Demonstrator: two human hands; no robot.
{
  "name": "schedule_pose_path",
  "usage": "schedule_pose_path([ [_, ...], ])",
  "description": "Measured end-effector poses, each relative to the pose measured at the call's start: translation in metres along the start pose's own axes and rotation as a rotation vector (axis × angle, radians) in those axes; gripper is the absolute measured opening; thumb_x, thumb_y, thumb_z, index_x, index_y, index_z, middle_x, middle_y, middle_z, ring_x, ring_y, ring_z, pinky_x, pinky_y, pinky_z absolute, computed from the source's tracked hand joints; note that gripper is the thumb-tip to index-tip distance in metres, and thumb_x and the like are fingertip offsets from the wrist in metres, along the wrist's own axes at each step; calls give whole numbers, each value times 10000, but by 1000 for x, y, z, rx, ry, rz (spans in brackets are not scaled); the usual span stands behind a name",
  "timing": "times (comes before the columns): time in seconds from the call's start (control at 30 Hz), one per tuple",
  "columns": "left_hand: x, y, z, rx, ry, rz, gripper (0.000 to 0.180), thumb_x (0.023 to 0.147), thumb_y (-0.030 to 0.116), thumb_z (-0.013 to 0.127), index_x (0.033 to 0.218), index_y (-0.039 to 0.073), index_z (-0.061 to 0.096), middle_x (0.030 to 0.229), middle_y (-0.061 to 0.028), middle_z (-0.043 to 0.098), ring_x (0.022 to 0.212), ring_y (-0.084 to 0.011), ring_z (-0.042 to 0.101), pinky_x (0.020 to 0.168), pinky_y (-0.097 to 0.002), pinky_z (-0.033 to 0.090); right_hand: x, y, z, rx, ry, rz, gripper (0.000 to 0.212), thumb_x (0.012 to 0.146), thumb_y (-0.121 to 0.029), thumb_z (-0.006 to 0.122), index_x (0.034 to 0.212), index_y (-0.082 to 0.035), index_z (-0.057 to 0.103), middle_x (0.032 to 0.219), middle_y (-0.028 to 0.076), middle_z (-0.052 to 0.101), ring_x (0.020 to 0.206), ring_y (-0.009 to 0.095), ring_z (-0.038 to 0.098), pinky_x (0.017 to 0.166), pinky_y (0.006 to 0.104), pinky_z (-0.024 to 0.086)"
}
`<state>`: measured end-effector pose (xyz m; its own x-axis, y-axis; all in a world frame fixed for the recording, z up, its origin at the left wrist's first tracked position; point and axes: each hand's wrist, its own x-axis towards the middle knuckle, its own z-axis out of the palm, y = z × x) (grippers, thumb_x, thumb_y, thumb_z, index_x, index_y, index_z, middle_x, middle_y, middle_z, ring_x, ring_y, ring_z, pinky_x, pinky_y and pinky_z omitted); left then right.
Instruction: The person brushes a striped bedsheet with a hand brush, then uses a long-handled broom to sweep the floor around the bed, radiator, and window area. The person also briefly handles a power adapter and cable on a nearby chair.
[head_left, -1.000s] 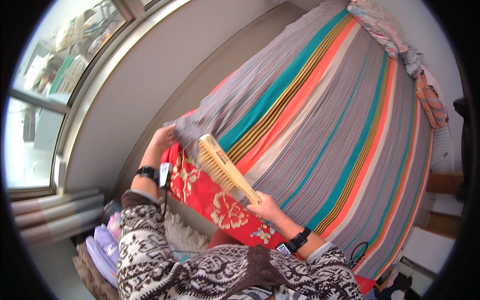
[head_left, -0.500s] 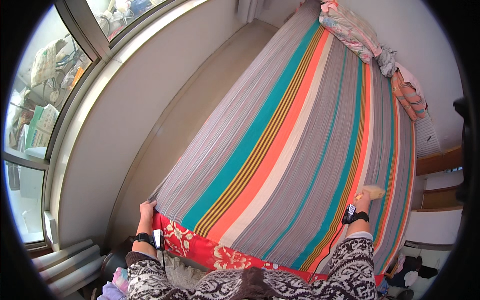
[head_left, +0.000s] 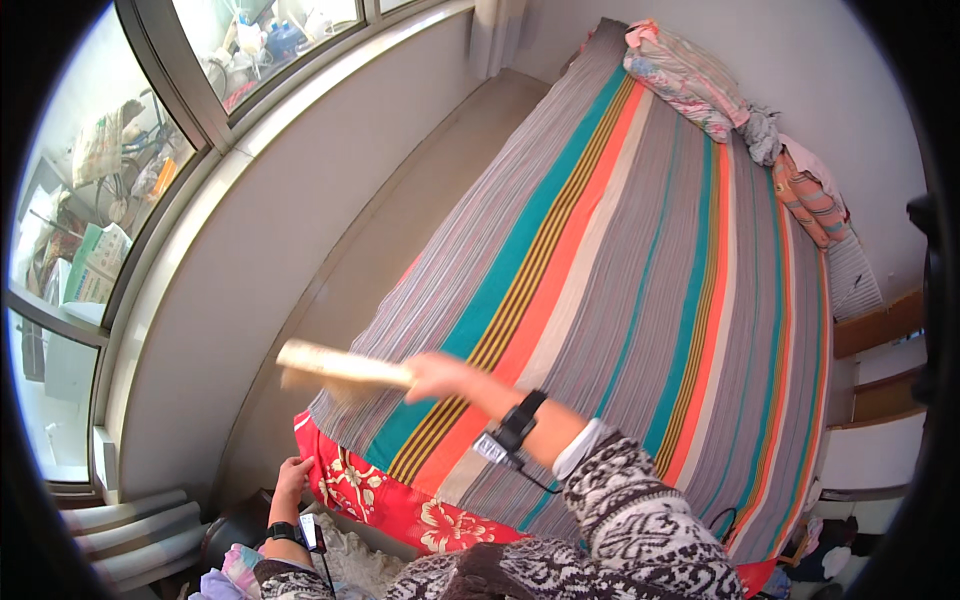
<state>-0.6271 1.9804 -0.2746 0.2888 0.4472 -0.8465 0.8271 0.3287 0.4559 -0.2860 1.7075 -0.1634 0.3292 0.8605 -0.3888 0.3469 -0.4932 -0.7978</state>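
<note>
A striped bedsheet point(head_left: 620, 300) in grey, teal, orange and yellow covers the bed. My right hand point(head_left: 440, 378) is closed round the handle of a pale bed brush point(head_left: 345, 365). The brush is stretched leftward over the sheet's near-left corner, bristles facing down; whether they touch the cloth I cannot tell. Below the striped sheet shows red floral bedding point(head_left: 350, 480) along the near edge. My left hand point(head_left: 291, 475) is at its left corner, fingers pinched on the red cloth's edge.
Folded quilts point(head_left: 685, 80) and an orange checked bundle point(head_left: 808, 200) lie along the bed's right side by the wall. A low wall with windows point(head_left: 250, 200) runs down the left. Rolled pale cylinders point(head_left: 130, 540) and clothes point(head_left: 235, 575) are at the lower left.
My right hand has swung the brush from the bed's right side across to the near-left corner. My left hand has let go of the striped sheet's corner and shifted down to the red bedding.
</note>
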Motion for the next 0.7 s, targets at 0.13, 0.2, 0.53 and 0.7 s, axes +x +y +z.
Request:
schedule_pose_path([
  [0.13,-7,6,8,274,122,186,247,812,232,636,869,-9,628,679,-110,633,535,-239,608,493,-331,503,-68,-30,37,103,101,-112,380,611,-283,692,884,-28,619,824,178,631,807,283,628,702,392,487],
  [0.2,-13,8,6,1009,384,485,284,820,270,578,894,6,651,843,-193,665,764,-335,652,681,-422,527,-118,0,30,233,281,-192,338,656,-259,712,883,-30,611,780,130,623,716,229,603,642,351,477],
  [0.53,-25,19,19,-67,79,228,525,845,471,533,1078,6,604,1006,-153,652,863,-273,644,758,-438,501,-298,73,123,651,1032,685,274,751,-101,663,959,-25,501,675,59,523,438,123,489,364,261,446],
  [0.7,8,34,2,-288,-367,304,311,709,-29,633,1018,-18,603,940,-130,655,829,-230,637,758,-357,525,-183,6,180,670,698,389,255,750,-107,679,924,-19,515,662,43,544,461,93,502,377,251,412],
])
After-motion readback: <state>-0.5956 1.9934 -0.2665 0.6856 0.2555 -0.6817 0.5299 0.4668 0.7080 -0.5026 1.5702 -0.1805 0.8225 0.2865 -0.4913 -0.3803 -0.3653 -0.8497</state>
